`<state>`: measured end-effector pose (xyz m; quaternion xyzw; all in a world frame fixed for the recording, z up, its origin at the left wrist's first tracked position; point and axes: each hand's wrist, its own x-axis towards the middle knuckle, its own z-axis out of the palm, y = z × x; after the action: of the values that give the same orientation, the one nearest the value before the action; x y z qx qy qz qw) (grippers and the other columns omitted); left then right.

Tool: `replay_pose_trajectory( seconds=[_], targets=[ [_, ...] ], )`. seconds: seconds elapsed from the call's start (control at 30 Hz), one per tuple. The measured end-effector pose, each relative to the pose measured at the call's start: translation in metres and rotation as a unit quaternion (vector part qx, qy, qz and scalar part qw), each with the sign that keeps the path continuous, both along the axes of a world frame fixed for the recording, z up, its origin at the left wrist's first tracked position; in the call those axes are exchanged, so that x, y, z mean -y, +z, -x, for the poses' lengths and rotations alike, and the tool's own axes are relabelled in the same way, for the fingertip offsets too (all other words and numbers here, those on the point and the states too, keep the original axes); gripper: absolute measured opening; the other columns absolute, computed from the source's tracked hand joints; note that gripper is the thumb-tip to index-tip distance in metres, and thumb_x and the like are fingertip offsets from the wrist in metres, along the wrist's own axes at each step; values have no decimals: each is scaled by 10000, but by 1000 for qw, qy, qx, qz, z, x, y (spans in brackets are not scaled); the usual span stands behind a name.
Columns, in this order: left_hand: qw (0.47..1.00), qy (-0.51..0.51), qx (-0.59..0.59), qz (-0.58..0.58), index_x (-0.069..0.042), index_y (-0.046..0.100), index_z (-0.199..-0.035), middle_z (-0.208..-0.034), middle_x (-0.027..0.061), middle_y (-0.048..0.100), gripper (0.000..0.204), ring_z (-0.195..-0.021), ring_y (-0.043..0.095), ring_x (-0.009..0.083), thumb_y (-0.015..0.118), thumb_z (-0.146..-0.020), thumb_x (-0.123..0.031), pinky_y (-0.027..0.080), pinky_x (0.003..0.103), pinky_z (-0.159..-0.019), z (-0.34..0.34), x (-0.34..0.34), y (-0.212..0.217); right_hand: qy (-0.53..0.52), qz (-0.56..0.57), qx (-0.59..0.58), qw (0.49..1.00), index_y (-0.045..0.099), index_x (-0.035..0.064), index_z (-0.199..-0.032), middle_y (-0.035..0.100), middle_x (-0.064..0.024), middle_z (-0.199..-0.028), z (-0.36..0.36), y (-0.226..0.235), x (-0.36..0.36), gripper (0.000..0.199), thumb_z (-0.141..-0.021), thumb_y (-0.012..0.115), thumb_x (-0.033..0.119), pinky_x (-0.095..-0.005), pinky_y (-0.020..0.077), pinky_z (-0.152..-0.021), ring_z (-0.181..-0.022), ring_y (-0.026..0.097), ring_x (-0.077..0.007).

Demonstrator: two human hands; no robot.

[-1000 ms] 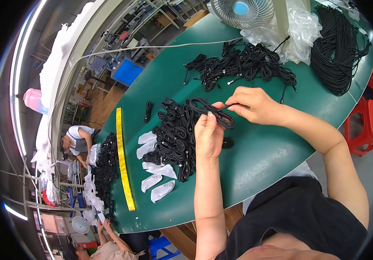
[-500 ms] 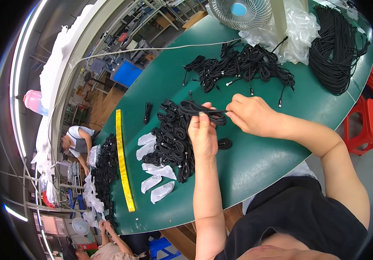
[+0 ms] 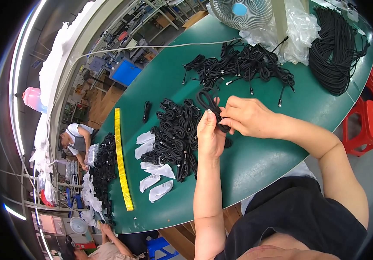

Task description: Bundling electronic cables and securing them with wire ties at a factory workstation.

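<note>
A coiled black cable (image 3: 206, 98) is gripped in my left hand (image 3: 212, 134), its loops standing up above the fingers. My right hand (image 3: 245, 116) pinches at the side of the same coil, its fingertips close to my left thumb. What exactly the right fingertips hold is partly hidden. Just left of my hands lies a pile of bundled black cables (image 3: 173, 134) on the green table (image 3: 255, 164). Several small white pouches (image 3: 161, 191) rest along the pile's left edge, and one single cable bundle (image 3: 147, 112) lies apart farther left.
Loosely tied cables (image 3: 238, 65) spread across the far side, with a large black cable hank (image 3: 336, 52) at far right. A fan (image 3: 240, 13) and clear plastic bags (image 3: 301, 37) stand behind. Yellow tape (image 3: 123, 160) runs across the table. Two people work at left beside more cables (image 3: 105, 177).
The coil has turned from lying nearly level to more upright. My left hand has shifted slightly right, and my right hand has closed in against the coil.
</note>
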<state>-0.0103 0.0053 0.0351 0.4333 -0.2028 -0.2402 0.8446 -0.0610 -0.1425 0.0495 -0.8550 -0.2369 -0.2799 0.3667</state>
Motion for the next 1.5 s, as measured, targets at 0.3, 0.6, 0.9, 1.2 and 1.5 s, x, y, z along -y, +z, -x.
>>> replay_pose_trajectory(
  seconds=[0.3, 0.6, 0.9, 1.2, 1.5],
  targets=[
    [993, -99, 5, -62, 18, 481, -1022, -776, 211, 607, 431, -387, 475, 128, 405, -928, -395, 327, 189, -314, -5, -9, 6, 33, 193, 89, 977, 552, 86, -1089, 492, -118, -1112, -12, 16, 30, 380, -723, 643, 129, -407, 401, -863, -935, 539, -281],
    [981, 41, 103, -158, -2, 575, -997, -795, 49, 573, 200, -541, 494, 75, 618, -839, -116, 342, 173, -403, -8, -20, 5, 170, -38, -112, 978, 536, 45, -1169, 541, -106, -977, -16, 8, 42, 444, -793, 658, 249, -337, 470, -750, -853, 554, -227],
    [980, 43, 94, -169, -3, 594, -959, -745, 44, 576, 204, -504, 504, 101, 618, -842, -168, 355, 200, -396, -5, -17, 4, 116, -266, -266, 919, 628, 1, -995, 608, -58, -748, -19, 5, 31, 258, -832, 625, 202, -219, 469, -504, -575, 567, -101],
    [878, 130, 271, -371, 33, 585, -1016, -821, 69, 607, 280, -672, 559, 126, 635, -816, -156, 461, 237, -625, -9, -5, -9, -77, 25, -142, 987, 382, 1, -1247, 516, -218, -1075, -1, 8, 20, 630, -786, 647, 339, -374, 502, -696, -772, 618, -307],
    [969, 37, 13, -245, 9, 584, -844, -666, 107, 589, 263, -440, 516, 123, 526, -897, -243, 374, 210, -355, -15, -13, -3, -98, 304, 177, 931, 539, 40, -698, 505, -61, -705, -8, -3, 30, 109, -609, 587, 81, -305, 462, -510, -632, 531, -190]
  ],
)
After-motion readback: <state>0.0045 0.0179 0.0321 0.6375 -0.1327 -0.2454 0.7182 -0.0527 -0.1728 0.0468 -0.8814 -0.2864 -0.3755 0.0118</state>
